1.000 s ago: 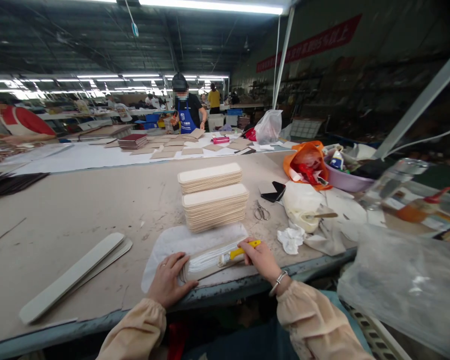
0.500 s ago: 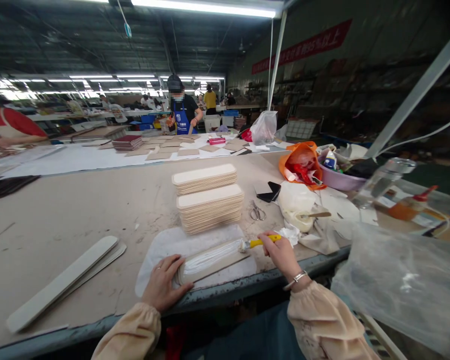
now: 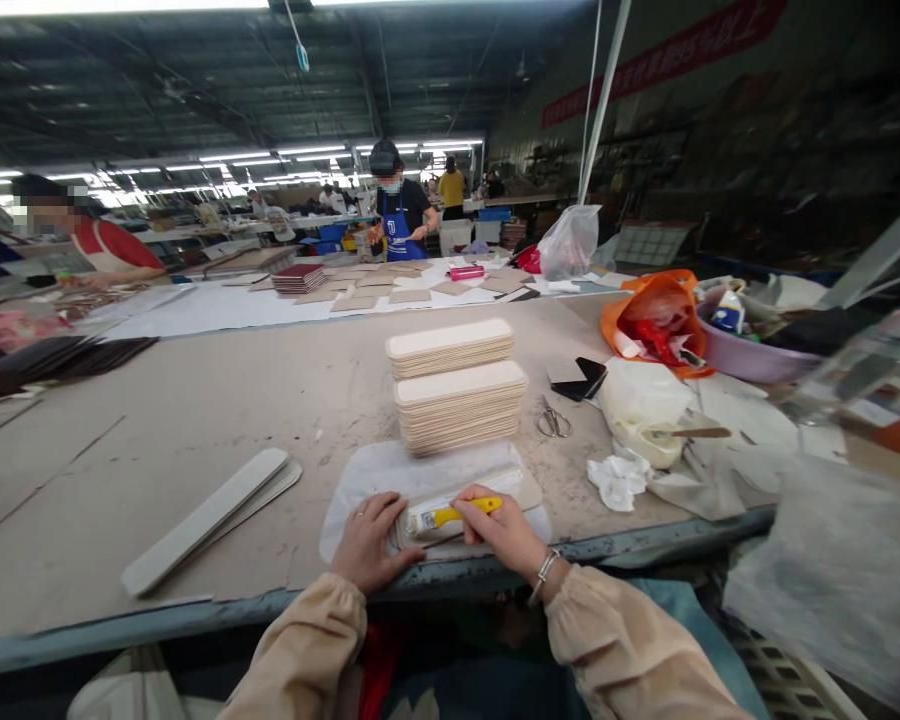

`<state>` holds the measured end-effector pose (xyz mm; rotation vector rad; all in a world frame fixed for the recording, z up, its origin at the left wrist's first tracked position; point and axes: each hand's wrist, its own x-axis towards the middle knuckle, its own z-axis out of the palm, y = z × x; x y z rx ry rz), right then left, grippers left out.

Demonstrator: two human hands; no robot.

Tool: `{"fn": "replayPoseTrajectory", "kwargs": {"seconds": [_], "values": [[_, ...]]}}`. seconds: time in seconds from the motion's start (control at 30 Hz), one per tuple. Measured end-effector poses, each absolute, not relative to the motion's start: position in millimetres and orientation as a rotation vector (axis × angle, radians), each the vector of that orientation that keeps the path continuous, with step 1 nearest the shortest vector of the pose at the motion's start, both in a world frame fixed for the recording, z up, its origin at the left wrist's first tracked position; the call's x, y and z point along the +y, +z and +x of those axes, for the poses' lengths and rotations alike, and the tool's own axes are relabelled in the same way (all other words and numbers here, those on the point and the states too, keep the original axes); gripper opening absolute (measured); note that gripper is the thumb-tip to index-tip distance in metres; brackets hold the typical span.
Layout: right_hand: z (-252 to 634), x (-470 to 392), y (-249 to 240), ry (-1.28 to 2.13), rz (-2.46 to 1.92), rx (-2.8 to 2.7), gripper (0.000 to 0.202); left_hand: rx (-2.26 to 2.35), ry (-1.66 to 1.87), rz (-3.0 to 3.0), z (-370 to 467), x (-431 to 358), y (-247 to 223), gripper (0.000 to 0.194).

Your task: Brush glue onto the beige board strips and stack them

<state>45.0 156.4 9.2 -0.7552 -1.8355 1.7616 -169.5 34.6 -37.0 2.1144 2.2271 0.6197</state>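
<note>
My left hand (image 3: 375,545) lies with fingers apart over the left end of an oblong beige panel (image 3: 526,490), its thumb along the near edge. Between thumb and fingers, my right hand (image 3: 501,528) grips a yellow-handled paintbrush (image 3: 465,510). The bristles rest on the panel's left part, close to my left fingers. Wet-looking white streaks run along the panel's top. Beneath it is a translucent white sheet (image 3: 356,475). Just behind stand two stacks of similar round-cornered panels, a nearer stack (image 3: 461,420) and a farther stack (image 3: 450,348).
Longer pale strips (image 3: 206,520) lie at left. To the right are scissors (image 3: 553,420), a crumpled tissue (image 3: 619,482), a cut-open white jug (image 3: 645,400) with a stick, an orange bag (image 3: 656,320) and a lilac basin (image 3: 757,355). Co-workers stand across the tables.
My right hand has drawn the paintbrush leftward along the panel, from its right end to near my left hand. My left hand keeps its place on the panel. The view has turned left.
</note>
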Motion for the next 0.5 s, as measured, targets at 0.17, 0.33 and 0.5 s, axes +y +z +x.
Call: {"fn": "replayPoseTrajectory", "kwargs": {"seconds": [0.17, 0.33, 0.5], "values": [[50.0, 156.6, 6.6, 1.771, -0.766, -1.861, 0.028, 2.236, 0.614, 2.103, -169.4, 36.4, -36.2, 0.067], [61.7, 160.8, 12.0, 1.706, -0.815, -1.907, 0.028, 2.231, 0.655, 2.125, -169.3, 36.8, -36.1, 0.065], [83.4, 174.3, 17.0, 1.617, -0.86, -1.915, 0.028, 2.232, 0.647, 2.134, -170.9, 36.3, -38.0, 0.064]]}}
